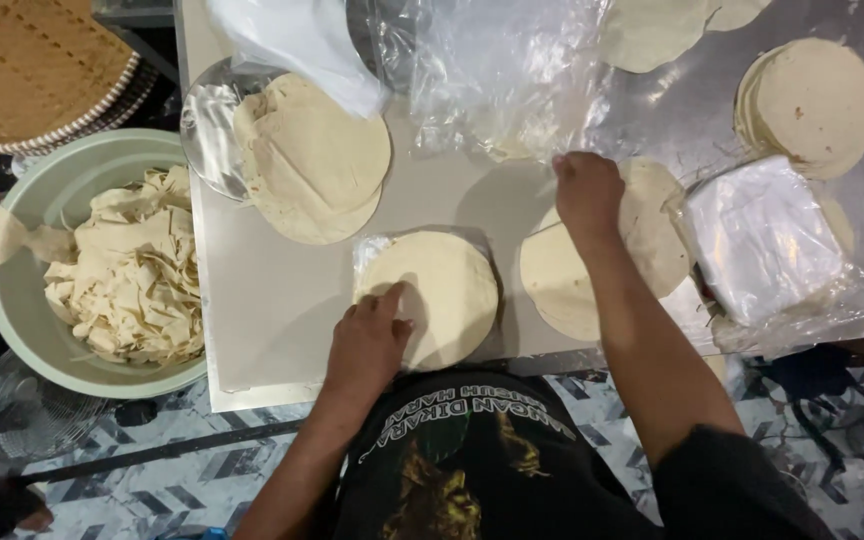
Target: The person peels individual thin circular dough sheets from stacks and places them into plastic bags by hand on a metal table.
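Left hand [370,335] flat on flatbread stack [442,295]; right hand [586,192] pinching plastic bag [502,75].

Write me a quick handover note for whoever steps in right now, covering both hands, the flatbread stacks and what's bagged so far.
Left hand: flat on the bagged stack at the table's near edge.
Right hand: fingers at the edge of the loose plastic sheet, above an unbagged stack.
More bare rounds: metal tray stack and far-right stack.
Folded bags lie right.
Green basin holds trimmings.
Done: one stack looks wrapped. Left: the others lie bare.
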